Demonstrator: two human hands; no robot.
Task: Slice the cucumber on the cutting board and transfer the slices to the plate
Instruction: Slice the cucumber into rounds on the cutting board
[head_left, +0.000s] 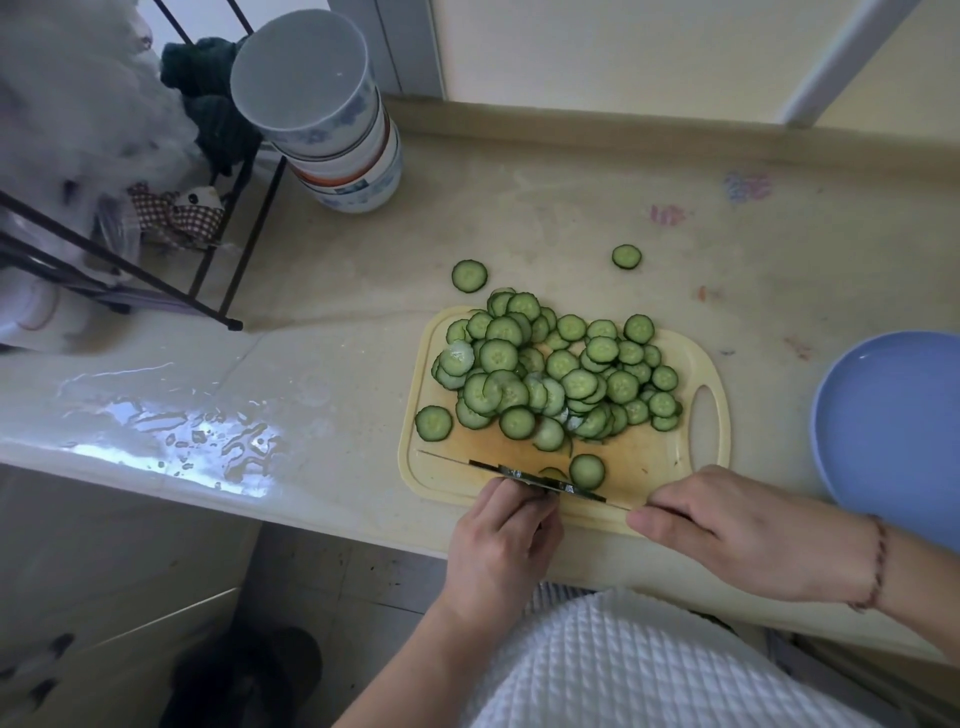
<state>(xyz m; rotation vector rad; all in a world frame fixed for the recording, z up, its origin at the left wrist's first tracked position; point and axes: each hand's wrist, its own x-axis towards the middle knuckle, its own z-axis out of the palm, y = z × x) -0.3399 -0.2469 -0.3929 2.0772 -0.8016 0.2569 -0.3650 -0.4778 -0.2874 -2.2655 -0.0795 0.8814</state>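
Observation:
A pale yellow cutting board (670, 457) lies on the counter with a heap of cucumber slices (550, 374) on its far half. One slice (587, 471) and a small green end piece (553, 472) lie beside the knife (483, 464). The knife stands on edge across the board's near side. My left hand (501, 540) has its fingertips curled onto the middle of the knife's top edge. My right hand (737, 530) is closed at the knife's right end, hiding the handle. The blue plate (893, 431) sits to the right of the board, with nothing visible on it.
Two stray slices (469, 275) (626, 256) lie on the counter beyond the board. A stack of bowls (337, 150) stands at the back left beside a black wire rack (228, 270). The counter's front edge runs just under my hands.

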